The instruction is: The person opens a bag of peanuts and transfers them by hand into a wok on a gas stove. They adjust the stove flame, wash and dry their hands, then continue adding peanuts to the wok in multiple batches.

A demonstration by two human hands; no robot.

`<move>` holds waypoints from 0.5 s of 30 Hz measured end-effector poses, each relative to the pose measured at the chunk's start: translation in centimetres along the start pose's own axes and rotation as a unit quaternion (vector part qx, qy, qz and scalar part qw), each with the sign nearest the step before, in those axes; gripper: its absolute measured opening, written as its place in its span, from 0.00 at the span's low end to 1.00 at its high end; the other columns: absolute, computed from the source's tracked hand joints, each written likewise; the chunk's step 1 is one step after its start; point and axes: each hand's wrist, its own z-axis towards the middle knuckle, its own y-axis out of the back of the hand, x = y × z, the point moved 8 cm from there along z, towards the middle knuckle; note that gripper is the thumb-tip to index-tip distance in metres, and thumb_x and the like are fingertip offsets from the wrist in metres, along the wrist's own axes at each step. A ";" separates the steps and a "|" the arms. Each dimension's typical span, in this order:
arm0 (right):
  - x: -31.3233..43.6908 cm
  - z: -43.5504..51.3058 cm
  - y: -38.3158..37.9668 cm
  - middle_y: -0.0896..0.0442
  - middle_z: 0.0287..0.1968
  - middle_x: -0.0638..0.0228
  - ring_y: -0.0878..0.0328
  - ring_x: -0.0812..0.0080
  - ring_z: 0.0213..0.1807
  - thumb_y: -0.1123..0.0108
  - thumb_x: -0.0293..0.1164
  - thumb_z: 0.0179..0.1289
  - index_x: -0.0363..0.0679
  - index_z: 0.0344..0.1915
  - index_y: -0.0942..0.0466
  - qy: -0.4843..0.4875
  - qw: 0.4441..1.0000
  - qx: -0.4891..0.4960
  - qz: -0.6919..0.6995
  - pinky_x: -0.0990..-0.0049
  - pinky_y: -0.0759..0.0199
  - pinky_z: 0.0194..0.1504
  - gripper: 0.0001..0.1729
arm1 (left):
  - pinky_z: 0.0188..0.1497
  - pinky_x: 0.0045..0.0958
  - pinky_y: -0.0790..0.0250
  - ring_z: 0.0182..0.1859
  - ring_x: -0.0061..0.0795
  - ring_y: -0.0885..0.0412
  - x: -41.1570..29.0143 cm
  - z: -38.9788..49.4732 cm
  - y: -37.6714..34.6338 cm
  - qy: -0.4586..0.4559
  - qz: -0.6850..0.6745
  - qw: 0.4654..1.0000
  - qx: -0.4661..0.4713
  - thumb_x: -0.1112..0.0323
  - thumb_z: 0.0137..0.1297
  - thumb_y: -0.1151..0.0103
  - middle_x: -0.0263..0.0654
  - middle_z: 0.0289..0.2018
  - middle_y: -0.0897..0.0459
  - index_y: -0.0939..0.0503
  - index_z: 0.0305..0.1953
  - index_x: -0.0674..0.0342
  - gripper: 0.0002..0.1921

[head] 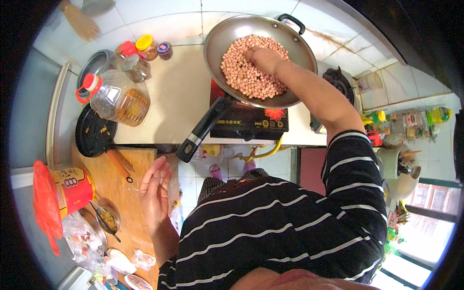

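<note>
A wide metal wok (302, 54) rests on a black induction cooker (250, 125) and holds a heap of shelled peanuts (246, 81) with pinkish skins. My right hand (266, 59) reaches into the peanuts from the right. Its fingertips are hidden, so their grip cannot be told. The wok's long black handle (204, 128) points toward me, past the counter edge. My left hand (156, 186) is raised, palm turned inward, with nothing in it; the handle's end is nearby on its right.
On the left stand a large plastic oil jug (121, 99), several jars and a black frying pan (94, 130). A wooden board (127, 203) lies below them, near a bowl of food (108, 219) and plastic bags (85, 239). A gas burner (339, 85) is at right.
</note>
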 end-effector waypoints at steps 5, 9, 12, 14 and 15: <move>-2.5 -3.2 -1.9 0.17 0.37 0.58 0.19 0.56 0.41 0.39 0.22 0.53 0.42 0.45 0.23 -0.100 0.974 0.166 0.116 0.61 0.26 0.44 0.16 | 0.61 0.33 0.33 0.56 0.32 0.25 1.1 0.0 0.7 0.031 0.012 0.999 -0.007 0.72 0.70 0.52 0.45 0.56 0.24 0.27 0.55 0.70 0.15; 1.5 -4.5 0.6 0.17 0.31 0.59 0.19 0.58 0.36 0.37 0.28 0.55 0.40 0.37 0.22 -0.088 0.948 0.138 0.274 0.61 0.27 0.40 0.08 | 0.58 0.30 0.31 0.53 0.31 0.23 2.6 0.4 0.8 0.075 0.014 0.997 0.012 0.72 0.70 0.52 0.44 0.54 0.23 0.26 0.55 0.69 0.15; 2.2 -6.1 7.5 0.18 0.31 0.55 0.20 0.55 0.35 0.39 0.34 0.56 0.41 0.31 0.24 -0.084 0.979 -0.099 0.155 0.60 0.28 0.39 0.08 | 0.54 0.27 0.29 0.49 0.27 0.22 4.1 0.9 1.0 0.130 0.077 0.988 0.011 0.73 0.69 0.50 0.39 0.50 0.21 0.24 0.53 0.68 0.14; 2.0 -10.0 11.2 0.19 0.30 0.55 0.21 0.53 0.33 0.39 0.33 0.56 0.42 0.32 0.24 -0.068 0.955 -0.220 0.185 0.61 0.28 0.38 0.08 | 0.51 0.24 0.28 0.46 0.24 0.22 5.2 1.3 0.3 0.162 0.111 0.979 0.044 0.73 0.68 0.48 0.37 0.47 0.20 0.23 0.52 0.67 0.13; 1.7 -12.2 12.1 0.20 0.26 0.61 0.22 0.63 0.28 0.38 0.34 0.56 0.41 0.33 0.23 -0.080 0.937 -0.244 0.238 0.67 0.29 0.34 0.09 | 0.50 0.23 0.28 0.44 0.23 0.22 6.0 1.3 0.0 0.185 0.128 0.973 0.052 0.73 0.68 0.48 0.35 0.46 0.20 0.22 0.51 0.66 0.12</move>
